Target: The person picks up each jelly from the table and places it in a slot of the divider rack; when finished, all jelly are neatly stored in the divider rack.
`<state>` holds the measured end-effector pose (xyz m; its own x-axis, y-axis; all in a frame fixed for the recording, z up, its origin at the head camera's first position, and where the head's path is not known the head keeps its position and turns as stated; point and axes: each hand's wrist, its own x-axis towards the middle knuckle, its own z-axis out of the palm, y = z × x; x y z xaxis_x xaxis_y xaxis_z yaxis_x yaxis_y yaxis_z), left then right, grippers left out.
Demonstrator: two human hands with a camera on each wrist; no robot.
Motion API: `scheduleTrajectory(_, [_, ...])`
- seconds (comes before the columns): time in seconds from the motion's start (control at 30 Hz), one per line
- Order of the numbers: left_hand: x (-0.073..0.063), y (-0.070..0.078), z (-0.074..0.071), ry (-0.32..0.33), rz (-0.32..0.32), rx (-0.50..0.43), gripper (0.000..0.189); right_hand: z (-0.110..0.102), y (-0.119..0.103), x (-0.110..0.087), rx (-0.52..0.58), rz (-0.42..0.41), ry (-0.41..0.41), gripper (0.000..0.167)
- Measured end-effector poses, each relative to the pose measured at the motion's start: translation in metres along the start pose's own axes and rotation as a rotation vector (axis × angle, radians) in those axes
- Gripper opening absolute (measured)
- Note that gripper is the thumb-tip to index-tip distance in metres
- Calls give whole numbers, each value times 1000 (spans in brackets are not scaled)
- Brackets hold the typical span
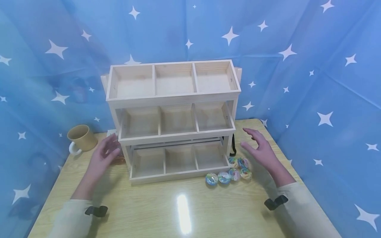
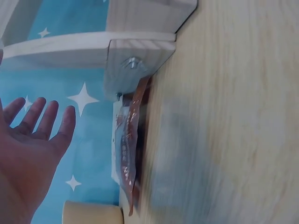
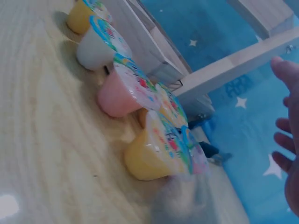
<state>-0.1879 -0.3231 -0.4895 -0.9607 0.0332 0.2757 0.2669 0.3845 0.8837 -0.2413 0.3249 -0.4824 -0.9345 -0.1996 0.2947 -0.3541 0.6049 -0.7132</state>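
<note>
A three-tier whitewashed wooden rack [image 1: 178,135], each tier split into three compartments, stands between my two hands. My left hand [image 1: 101,157] hovers beside its left side with fingers spread loosely; the left wrist view shows nothing in that palm. Behind and below this hand lies a shiny reddish-brown packet [image 2: 131,144]. On the other side my right hand [image 1: 263,153] is held in the air, thumb and fingers apart, holding nothing. Several sealed jelly cups [image 1: 224,177] cluster on the table at the rack's front right corner; a yellow one [image 3: 147,156] appears large in the right wrist view.
A tan mug [image 1: 82,138] with a white handle stands at the back left. Some black thing [image 1: 233,147] shows by the rack's right leg. Blue star-patterned cloth [image 1: 166,29] hangs behind and around the wooden table [image 1: 148,208], whose front reflects a bright light.
</note>
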Motion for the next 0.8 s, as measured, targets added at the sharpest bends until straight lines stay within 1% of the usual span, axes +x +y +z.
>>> scheduleTrajectory(0.03, [0, -1, 2, 1, -5, 10, 67, 1, -1, -3, -6, -3, -1, 68])
scheduleTrajectory(0.17, [-2, -3, 11, 3, -17, 2, 67, 3, -4, -14, -16, -16, -10, 66])
scheduleTrajectory(0.27, [-3, -4, 17, -6, -41, -12, 68, 5, -4, -22, -20, -18, -24, 66])
scheduleTrajectory(0.3, [-3, -4, 19, -10, -48, -3, 67, 6, -4, -24, -21, -14, -31, 66])
scheduleTrajectory(0.5, [-6, -3, 28, -28, -82, 62, 63, 8, -3, -39, -32, 70, -73, 60])
scheduleTrajectory(0.67, [-7, -6, 32, -39, -72, 52, 64, 10, -1, -47, -41, 132, -113, 61])
scheduleTrajectory(0.8, [-6, -9, 34, -38, -60, 40, 65, 11, 0, -49, -50, 149, -137, 61])
